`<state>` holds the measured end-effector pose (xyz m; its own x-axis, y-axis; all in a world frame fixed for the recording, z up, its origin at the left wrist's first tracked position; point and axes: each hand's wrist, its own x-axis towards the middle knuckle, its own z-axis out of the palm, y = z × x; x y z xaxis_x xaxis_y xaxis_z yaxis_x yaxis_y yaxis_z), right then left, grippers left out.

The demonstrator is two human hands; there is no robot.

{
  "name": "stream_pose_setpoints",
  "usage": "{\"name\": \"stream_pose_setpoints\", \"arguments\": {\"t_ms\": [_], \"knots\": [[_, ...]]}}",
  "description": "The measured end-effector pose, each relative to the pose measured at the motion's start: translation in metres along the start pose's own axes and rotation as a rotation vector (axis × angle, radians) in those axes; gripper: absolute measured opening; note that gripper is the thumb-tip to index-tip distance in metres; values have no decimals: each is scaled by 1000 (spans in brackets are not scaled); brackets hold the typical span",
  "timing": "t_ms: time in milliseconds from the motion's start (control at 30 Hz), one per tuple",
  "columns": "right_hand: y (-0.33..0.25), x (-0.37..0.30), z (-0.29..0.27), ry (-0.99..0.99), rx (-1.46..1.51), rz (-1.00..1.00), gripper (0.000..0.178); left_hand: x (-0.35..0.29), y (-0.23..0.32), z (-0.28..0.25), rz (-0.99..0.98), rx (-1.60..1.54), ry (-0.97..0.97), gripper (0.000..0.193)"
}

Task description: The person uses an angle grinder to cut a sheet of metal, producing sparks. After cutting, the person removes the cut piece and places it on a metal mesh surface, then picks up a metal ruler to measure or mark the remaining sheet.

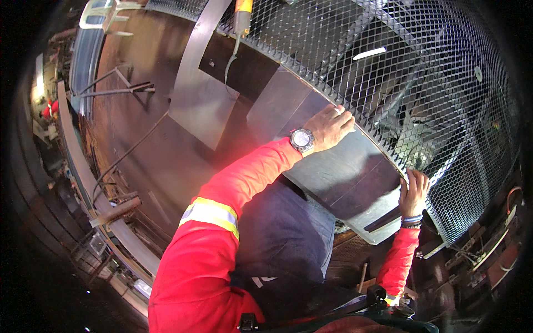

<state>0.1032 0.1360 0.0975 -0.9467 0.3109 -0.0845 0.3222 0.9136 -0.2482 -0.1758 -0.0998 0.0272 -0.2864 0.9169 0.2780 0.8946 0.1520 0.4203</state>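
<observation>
A large expanded-metal mesh panel (458,91) fills the upper right, its near edge running slantwise from top middle to lower right. Along that edge lies a grey sheet-metal piece (333,169) with a cutout near its right end. My left hand (331,127), below a wristwatch, has its fingers curled over the mesh edge above the sheet. Farther right, my right hand (414,193) grips the same edge near its corner, fingers bent over the top. Parts of both thumbs and the undersides of the fingers are hidden.
An orange-and-grey corded tool (242,19) lies at the top, its cord hanging down. Left of it are a curved metal strip (195,44) and a flat plate (202,108). Welded bars (119,89) and a long steel beam (83,166) stand on the left; metal scrap lies lower right.
</observation>
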Motion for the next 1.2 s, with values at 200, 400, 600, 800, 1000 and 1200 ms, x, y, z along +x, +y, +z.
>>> {"name": "stream_pose_setpoints", "arguments": {"t_ms": [200, 400, 600, 800, 1000, 1200], "knots": [[-30, -19, -22, 44, -32, 95, 36, -4, 4, 9, -3, 11, 14, 30], [-67, -29, -34, 11, -14, 97, 36, -10, 5, 8, -33, -49, 15, 30], [-97, -50, -39, 15, 87, 183, 35, -21, 8, -13, -15, -25, 97, 31], [-102, -71, -52, -70, 154, 190, 34, -57, 20, -59, -117, -129, 124, 35], [-82, -125, -42, -25, 225, 159, 32, -200, 69, -114, -755, -58, 39, 43], [-54, -196, -22, -141, 456, 96, 24, -433, 165, -61, -1429, -109, -478, 40]]}}
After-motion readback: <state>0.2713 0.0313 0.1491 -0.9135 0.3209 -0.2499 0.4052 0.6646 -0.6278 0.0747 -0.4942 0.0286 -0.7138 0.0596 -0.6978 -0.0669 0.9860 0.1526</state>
